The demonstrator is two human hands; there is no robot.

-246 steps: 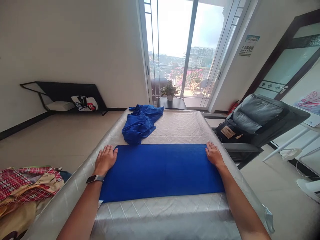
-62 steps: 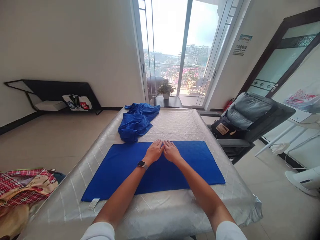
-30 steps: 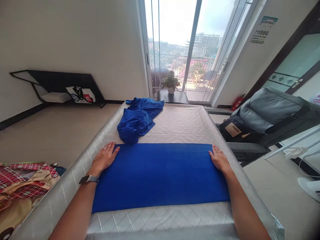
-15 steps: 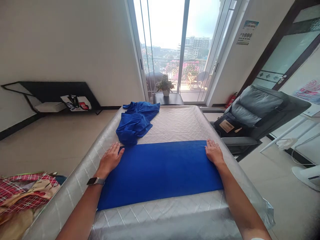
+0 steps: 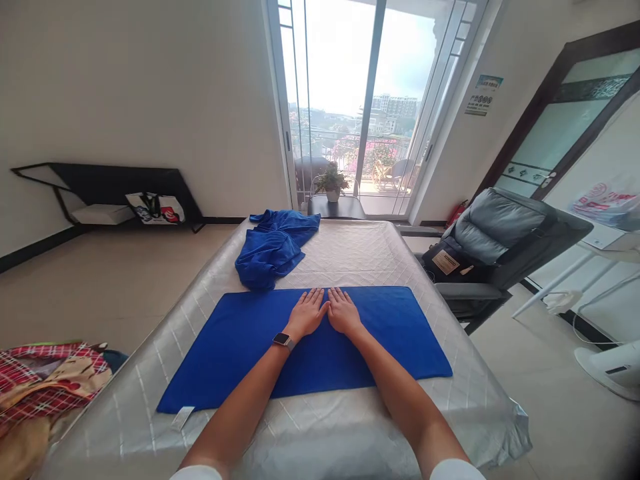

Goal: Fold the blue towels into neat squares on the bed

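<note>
Head: flat cloth partly unseen beneath hands

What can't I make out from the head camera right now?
Head view, flat blue cloth: near edge partly hidden by the left forearm and right forearm.
Head view, white tag: print too small to read.
Head view, patterned fabric pile: cut off by left edge.

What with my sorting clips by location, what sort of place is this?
Possibly a living room or guest room: a padded armchair stands beside the covered table, and a sliding glass door faces a balcony.
</note>
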